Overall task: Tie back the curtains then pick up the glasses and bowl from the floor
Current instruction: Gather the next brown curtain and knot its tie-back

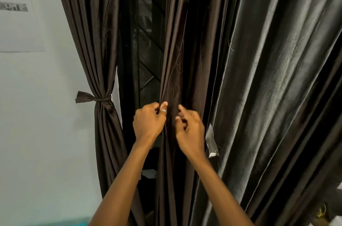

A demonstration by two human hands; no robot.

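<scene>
A pale wall (37,96) fills the far left, with a printed sheet (16,13) stuck on it. Beside it hangs a tied curtain (88,31), dark brown, bound at the waist by a knotted sash (96,99). Next comes a dark window (148,40) with a metal grille.

In the centre hangs a loose curtain (175,50), also brown and not yet bound. The left hand (149,121), a ring on its thumb, grips the folds at the curtain's left edge with curled fingers. The right hand (190,129) is just beside it, fingers half curled against the folds. It is unclear whether it pinches any cloth.

Farther right hangs a grey curtain (277,77), with a frayed strip (211,140) dangling near the right hand.

The step in hand appears to be gathering the second curtain for tying. The next move likely calls for bunching the folds into one bundle and finding something to wrap round them. The glasses and bowl are out of view.
</scene>
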